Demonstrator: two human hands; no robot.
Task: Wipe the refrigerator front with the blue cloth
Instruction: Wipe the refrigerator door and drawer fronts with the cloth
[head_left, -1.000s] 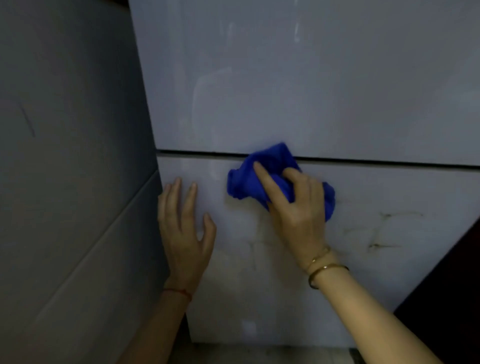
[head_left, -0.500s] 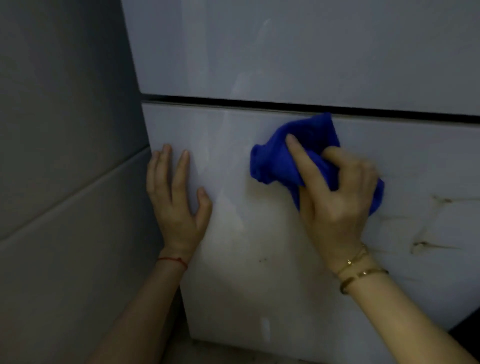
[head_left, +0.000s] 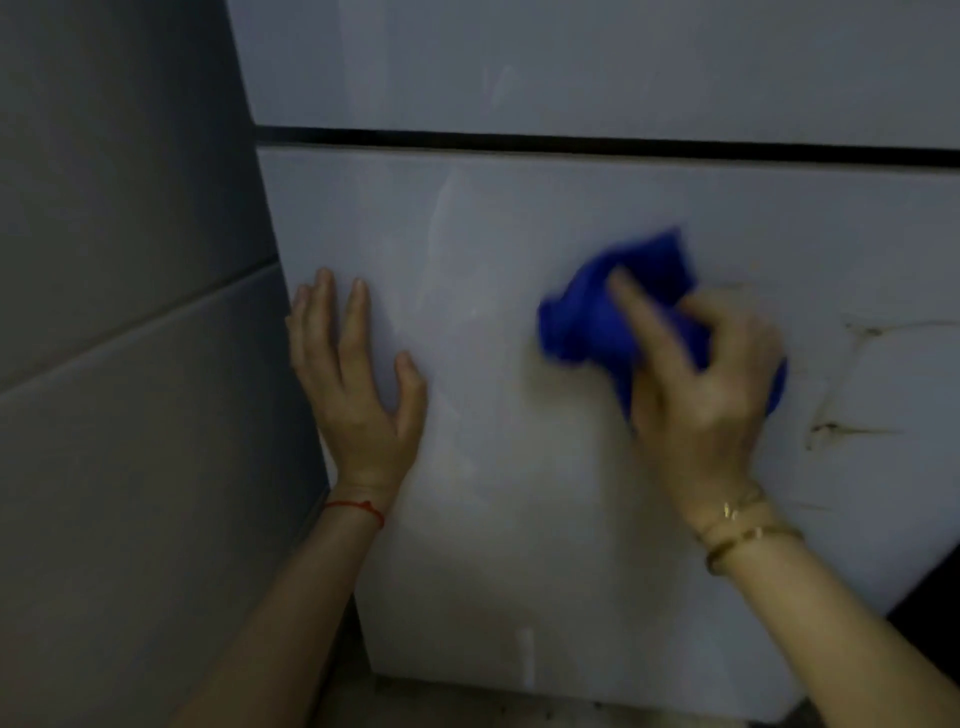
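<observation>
— Cloth (head_left: 597, 322) feels how?

— Soft and light, I'd say — it bunches easily, so I take it as a wad under my palm, not by a corner. It sits against the lower door (head_left: 519, 519) of the refrigerator, below the dark gap (head_left: 571, 143).

— And your hands?

— My right hand (head_left: 701, 389) is curled around the cloth, forefinger stretched over it. My left hand (head_left: 358, 395) lies flat and spread on the door near its left edge, holding nothing — dark streaks (head_left: 841, 415) wait just right of the cloth.

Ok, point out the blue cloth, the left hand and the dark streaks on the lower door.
blue cloth (head_left: 587, 327): head view, bunched left part.
left hand (head_left: 358, 400): head view, back of hand.
dark streaks (head_left: 831, 430): head view, lower smudge.
</observation>
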